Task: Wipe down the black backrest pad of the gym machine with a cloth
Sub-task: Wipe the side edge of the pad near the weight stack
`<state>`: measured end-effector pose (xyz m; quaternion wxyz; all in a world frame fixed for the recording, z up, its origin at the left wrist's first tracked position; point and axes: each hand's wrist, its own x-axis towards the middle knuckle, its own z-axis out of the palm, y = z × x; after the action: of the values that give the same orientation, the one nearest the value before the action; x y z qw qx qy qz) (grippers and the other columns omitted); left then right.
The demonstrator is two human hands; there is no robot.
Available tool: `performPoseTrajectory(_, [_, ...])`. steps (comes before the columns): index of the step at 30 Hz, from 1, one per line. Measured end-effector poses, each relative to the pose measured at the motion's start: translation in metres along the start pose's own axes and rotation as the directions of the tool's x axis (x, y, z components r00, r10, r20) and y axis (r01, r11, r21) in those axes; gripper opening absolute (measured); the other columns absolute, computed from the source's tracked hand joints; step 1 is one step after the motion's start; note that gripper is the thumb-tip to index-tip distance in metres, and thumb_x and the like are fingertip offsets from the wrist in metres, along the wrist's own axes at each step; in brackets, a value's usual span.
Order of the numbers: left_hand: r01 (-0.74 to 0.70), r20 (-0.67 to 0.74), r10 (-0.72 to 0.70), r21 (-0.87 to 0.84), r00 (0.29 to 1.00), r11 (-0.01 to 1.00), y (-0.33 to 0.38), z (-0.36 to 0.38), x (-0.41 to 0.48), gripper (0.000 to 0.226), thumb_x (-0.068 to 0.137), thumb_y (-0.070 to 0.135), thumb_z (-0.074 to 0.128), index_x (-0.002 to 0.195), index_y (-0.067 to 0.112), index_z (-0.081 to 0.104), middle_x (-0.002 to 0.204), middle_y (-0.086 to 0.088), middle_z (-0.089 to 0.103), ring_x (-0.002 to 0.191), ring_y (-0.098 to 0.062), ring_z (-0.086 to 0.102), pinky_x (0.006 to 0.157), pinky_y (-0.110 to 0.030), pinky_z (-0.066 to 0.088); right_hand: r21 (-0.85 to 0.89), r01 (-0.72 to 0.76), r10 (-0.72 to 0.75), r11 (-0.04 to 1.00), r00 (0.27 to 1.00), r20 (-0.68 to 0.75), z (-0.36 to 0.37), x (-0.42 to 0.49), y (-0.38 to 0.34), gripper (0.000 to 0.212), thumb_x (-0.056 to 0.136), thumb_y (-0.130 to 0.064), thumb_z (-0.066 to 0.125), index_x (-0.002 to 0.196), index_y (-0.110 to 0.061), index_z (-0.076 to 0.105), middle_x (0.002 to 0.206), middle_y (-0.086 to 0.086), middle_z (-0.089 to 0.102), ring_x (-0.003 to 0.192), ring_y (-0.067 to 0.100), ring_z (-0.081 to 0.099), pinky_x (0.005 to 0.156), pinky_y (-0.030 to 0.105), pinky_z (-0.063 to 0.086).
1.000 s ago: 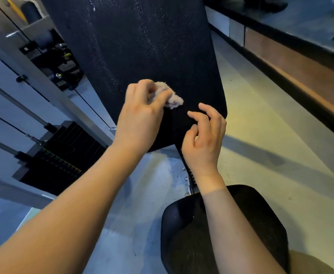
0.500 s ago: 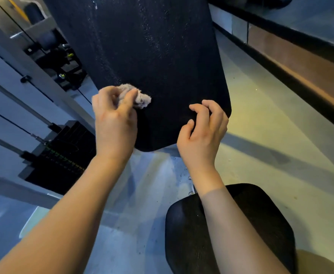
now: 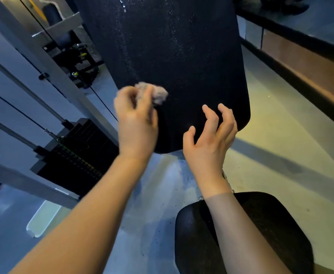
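**Cloth on the lower left of the backrest, held in my left grip**

I see the black backrest pad (image 3: pixel 178 56) rising ahead of me, tilted away at the top, its surface speckled with fine droplets; my left grip (image 3: pixel 136 123) is clamped round a small bunched cloth (image 3: pixel 154 93), pale and fuzzy, with the fingers curled over it; the cloth sits against the pad near its lower left edge, and both grip and cloth are blurred. My right grip (image 3: pixel 207 143) holds nothing; its fingers are apart and loosely bent, raised in front of the pad's lower right portion; I cannot tell whether the fingertips touch the surface. Below my right forearm lies the black seat pad (image 3: pixel 271 224), well apart from the backrest's bottom edge. To the left stands a weight stack (image 3: pixel 79 155) with a grey frame and thin cables (image 3: pixel 13 107) running to it; the floor (image 3: pixel 280 135) to the right is pale.
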<state>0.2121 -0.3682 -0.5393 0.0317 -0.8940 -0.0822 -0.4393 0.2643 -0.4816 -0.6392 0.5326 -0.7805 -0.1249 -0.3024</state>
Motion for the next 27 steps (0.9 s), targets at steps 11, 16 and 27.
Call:
performPoseTrajectory(11, [0.078, -0.016, -0.078, 0.039, 0.997, 0.996, -0.008, -0.002, 0.002, 0.041, 0.096, 0.009, 0.052, 0.136, 0.006, 0.060, 0.126, -0.024, 0.051, 0.115, -0.035, 0.049, 0.097, -0.027, 0.039, -0.010, 0.034, -0.034, 0.999, 0.999, 0.017, 0.007, -0.005, 0.004, 0.052, 0.090, -0.011, 0.058, 0.142, -0.007, 0.052, 0.151, 0.023, 0.035, 0.147, 0.045, 0.026, 0.117, 0.063, 0.027])
performPoseTrajectory(16, [0.039, 0.080, -0.035, -0.043, 0.996, 0.998, -0.001, -0.005, -0.019, 0.040, 0.094, 0.003, 0.059, 0.134, 0.009, 0.063, 0.124, -0.020, 0.053, 0.114, -0.031, 0.051, 0.093, -0.030, 0.045, -0.010, 0.036, -0.036, 0.999, 0.999, 0.024, 0.006, -0.005, 0.004, 0.052, 0.091, -0.010, 0.058, 0.142, -0.006, 0.051, 0.151, 0.022, 0.034, 0.148, 0.046, 0.024, 0.117, 0.064, 0.027])
performPoseTrajectory(27, [0.158, 0.096, -0.150, -0.085, 0.984, 0.984, 0.002, -0.002, -0.074, 0.046, 0.089, -0.005, 0.065, 0.131, 0.013, 0.062, 0.123, -0.011, 0.049, 0.109, -0.026, 0.052, 0.091, -0.035, 0.050, -0.008, 0.053, -0.052, 0.999, 0.998, 0.034, 0.005, -0.007, 0.005, 0.054, 0.092, -0.010, 0.058, 0.144, -0.006, 0.048, 0.152, 0.021, 0.031, 0.149, 0.047, 0.021, 0.118, 0.064, 0.025])
